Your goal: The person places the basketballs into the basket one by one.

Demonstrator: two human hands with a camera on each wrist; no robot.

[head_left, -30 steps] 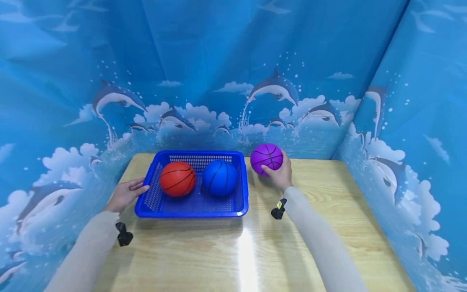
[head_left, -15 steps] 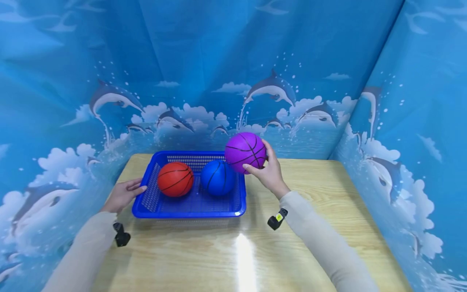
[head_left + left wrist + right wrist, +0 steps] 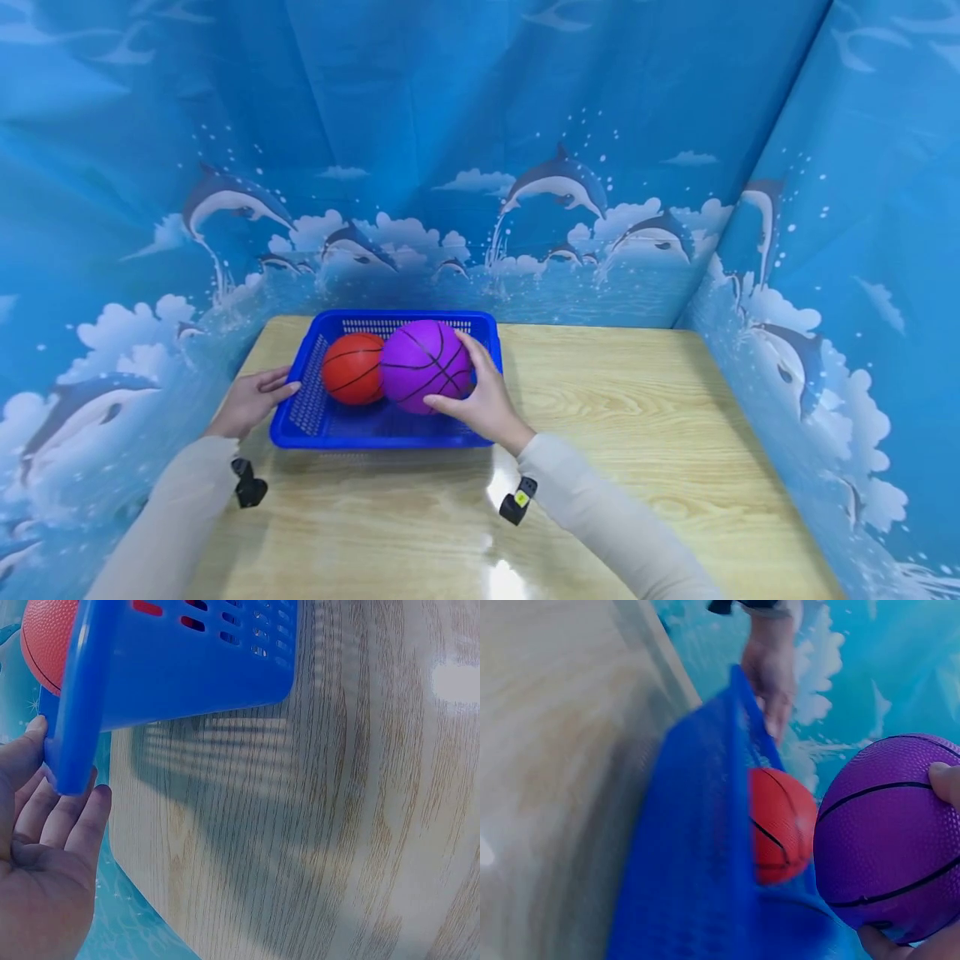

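A purple ball (image 3: 426,367) with black basketball lines is held in my right hand (image 3: 487,404), thumb on the near side and fingers round the far right. It hangs above the blue plastic basket (image 3: 375,442). Inside the basket's left half sits a red ball (image 3: 352,369) with the same lines. A blue ball (image 3: 791,930) in the basket shows only partly in the right wrist view; the purple one hides it from the head view. My left hand (image 3: 247,402) holds the basket's left rim (image 3: 81,712), thumb on one side and fingers behind it.
The basket stands on a light wood-grain table (image 3: 615,400), near its back left. A blue curtain (image 3: 420,167) printed with dolphins and clouds rises along the back and both sides. Light glares off the tabletop in front.
My right hand has lifted the purple ball from the table right of the basket and carried it left over the basket, covering the blue ball. My left hand stays at the rim.
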